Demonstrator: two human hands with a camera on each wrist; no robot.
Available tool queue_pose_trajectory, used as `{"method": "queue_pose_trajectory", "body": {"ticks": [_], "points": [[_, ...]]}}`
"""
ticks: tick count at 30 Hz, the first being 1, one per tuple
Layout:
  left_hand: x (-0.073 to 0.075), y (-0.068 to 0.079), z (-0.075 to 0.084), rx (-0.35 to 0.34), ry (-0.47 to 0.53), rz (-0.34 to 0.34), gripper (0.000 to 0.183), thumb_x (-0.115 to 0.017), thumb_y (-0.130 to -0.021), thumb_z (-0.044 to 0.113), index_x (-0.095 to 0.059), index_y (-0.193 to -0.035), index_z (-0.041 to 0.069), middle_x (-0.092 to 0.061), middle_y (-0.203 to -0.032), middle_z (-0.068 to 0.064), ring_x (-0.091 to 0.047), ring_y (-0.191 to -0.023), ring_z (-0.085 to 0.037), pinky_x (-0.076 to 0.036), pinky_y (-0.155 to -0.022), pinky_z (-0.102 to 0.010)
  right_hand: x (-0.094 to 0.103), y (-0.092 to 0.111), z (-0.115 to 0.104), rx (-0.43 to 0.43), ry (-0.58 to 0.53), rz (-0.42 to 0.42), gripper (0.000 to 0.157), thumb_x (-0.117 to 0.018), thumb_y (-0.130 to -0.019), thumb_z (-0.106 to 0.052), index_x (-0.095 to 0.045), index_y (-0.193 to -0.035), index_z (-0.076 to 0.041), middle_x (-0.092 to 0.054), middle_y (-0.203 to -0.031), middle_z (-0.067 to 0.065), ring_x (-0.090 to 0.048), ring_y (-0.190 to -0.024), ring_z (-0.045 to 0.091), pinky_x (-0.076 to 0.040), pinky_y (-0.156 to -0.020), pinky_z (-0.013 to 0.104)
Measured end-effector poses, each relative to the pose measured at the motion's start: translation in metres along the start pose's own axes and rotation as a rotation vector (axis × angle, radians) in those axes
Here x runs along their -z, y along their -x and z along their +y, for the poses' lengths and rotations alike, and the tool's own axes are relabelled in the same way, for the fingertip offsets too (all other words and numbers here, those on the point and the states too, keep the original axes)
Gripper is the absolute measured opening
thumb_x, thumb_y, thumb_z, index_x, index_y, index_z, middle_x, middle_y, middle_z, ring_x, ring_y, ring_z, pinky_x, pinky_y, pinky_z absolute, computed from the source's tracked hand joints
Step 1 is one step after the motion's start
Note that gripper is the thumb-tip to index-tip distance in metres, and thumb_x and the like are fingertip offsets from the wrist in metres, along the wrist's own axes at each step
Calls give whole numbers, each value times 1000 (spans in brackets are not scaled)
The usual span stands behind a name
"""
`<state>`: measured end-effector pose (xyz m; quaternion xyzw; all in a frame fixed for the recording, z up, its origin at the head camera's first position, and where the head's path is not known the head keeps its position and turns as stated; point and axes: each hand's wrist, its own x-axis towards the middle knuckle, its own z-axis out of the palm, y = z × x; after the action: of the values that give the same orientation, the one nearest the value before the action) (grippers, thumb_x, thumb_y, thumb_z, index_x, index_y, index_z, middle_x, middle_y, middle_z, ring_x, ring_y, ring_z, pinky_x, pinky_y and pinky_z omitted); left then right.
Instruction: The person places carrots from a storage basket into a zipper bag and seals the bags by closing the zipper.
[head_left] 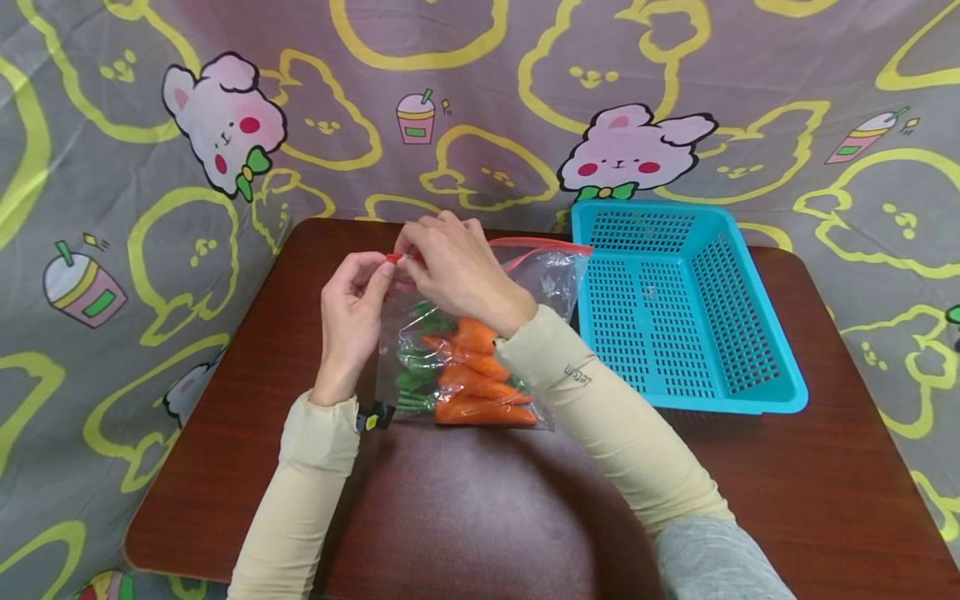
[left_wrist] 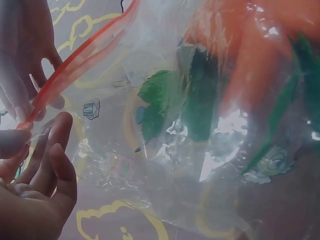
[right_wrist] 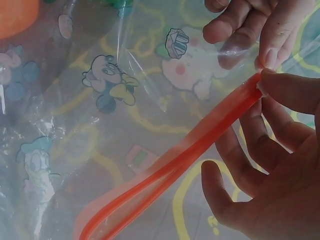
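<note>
A clear zip bag [head_left: 558, 287] with a red zip strip [right_wrist: 200, 132] stands on the table, its strip upward. Inside lie several orange carrots [head_left: 480, 387] with green leafy tops [head_left: 416, 375]. My left hand [head_left: 354, 312] pinches the left end of the strip between thumb and finger. Right beside it, my right hand [head_left: 457, 271] pinches the strip near the same end, at a small whitish piece [right_wrist: 260, 88]. Farther right, the two red edges gape apart in the right wrist view. Cartoon prints [right_wrist: 110, 82] show on the bag.
A blue perforated basket [head_left: 772, 350] stands on the right of the brown table [head_left: 465, 508], close to the bag's right corner. Patterned cloth [head_left: 495, 108] hangs behind and at both sides of the table.
</note>
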<state>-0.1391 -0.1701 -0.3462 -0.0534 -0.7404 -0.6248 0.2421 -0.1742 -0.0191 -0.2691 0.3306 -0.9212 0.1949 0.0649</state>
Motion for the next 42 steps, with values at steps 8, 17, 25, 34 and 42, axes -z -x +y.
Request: {"method": "queue_pose_trajectory", "body": {"ticks": [8,17,25,34,42], "points": [[0,0,2,-2,8,8,23,-62,-94,15,-62,-106,-4,-70,-88,16,-67,-73,-7,-53,-64,-21,0,2,1,6,3,15,12,-58,-95,-24,-67,-101,-19,-65,-97,-5,-51,-96,18,-39,-89,41],[2,0,-1,-37,37,1,23,-62,-94,17,-61,-104,-4,-74,-89,1,-63,-56,-12,-53,-58,-27,2,3,4,-17,-6,13,12,-58,-94,-23,-67,-102,-19,-65,-97,-6,-49,-92,17,-38,-88,39],[3,-1,-1,-12,39,9,24,-62,-94,18,-61,-104,-3,-74,-92,-7,-58,-48,-14,-48,-46,-28,1,4,10,-37,-12,2,13,-58,-95,-25,-67,-103,-19,-66,-100,-6,-49,-92,16,-38,-87,38],[4,-3,-1,7,-17,37,23,-62,-94,20,-64,-108,1,-63,-93,-1,-58,-53,-11,-42,-47,-20,2,6,14,-52,-17,-1,12,-59,-95,-24,-67,-102,-19,-66,-101,-6,-48,-92,16,-37,-89,38],[4,-5,0,28,-27,62,23,-63,-94,19,-64,-108,0,-59,-79,6,-58,-54,-17,-40,-47,-19,3,7,18,-70,-25,0,11,-61,-94,-25,-67,-101,-19,-65,-99,-5,-48,-92,16,-37,-88,38]]}}
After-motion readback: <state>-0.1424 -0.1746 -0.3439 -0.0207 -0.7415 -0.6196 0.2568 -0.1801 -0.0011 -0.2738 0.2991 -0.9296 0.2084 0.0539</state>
